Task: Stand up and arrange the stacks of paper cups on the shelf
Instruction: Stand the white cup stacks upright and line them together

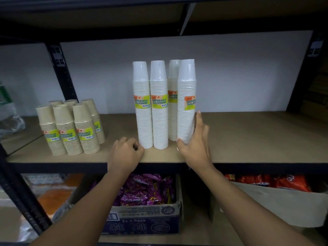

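Observation:
Several tall white paper cup stacks stand upright mid-shelf, wrapped and labelled green and yellow; the leftmost and the rightmost are in the front row, and one stands behind. My right hand lies against the right side of the rightmost stack, fingers straight and pointing up, thumb at the front of its base. My left hand rests on the shelf board with curled fingers just left of the leftmost stack's base, holding nothing. Several shorter brown cup stacks stand upright in a cluster at the left.
A black upright post rises behind the brown stacks, and a plastic-wrapped item sits at the far left. On the shelf below are an open carton of purple snack packs and a box of red packs. Another shelf hangs overhead.

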